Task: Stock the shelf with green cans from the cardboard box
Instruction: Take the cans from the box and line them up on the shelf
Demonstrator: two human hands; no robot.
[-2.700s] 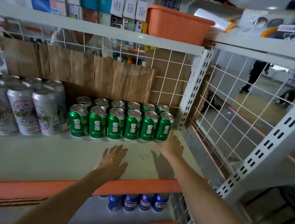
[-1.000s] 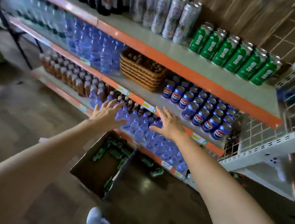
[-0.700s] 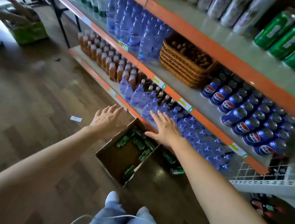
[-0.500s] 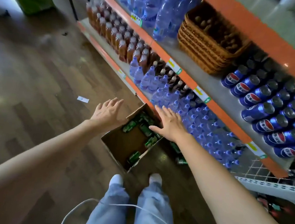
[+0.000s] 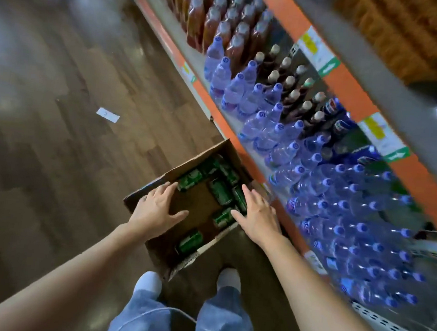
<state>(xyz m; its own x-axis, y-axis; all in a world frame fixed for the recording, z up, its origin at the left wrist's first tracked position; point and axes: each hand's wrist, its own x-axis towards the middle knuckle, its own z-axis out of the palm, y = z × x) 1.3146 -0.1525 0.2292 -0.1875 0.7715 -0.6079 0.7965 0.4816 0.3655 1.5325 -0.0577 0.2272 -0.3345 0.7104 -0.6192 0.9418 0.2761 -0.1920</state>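
An open cardboard box [image 5: 155, 183] stands on the wooden floor just in front of my feet. Several green cans [image 5: 220, 192] lie on their sides inside it, mostly along the far and right walls, one [image 5: 191, 240] near the front corner. My left hand [image 5: 158, 210] hovers over the box's left part with fingers spread, holding nothing. My right hand [image 5: 256, 216] hovers over the right part, fingers straight and just above the cans there. The shelf with the stocked green cans is out of view.
The bottom shelf [image 5: 241, 138] with its orange edge runs along the right, packed with clear water bottles [image 5: 316, 187] and brown drink bottles [image 5: 220, 15]. A white paper slip [image 5: 107, 115] lies on the floor to the left. My feet [image 5: 149, 282] stand beside the box.
My view dropped from the can shelf down to the floor. Both empty hands came down from the shelf to just over the box.
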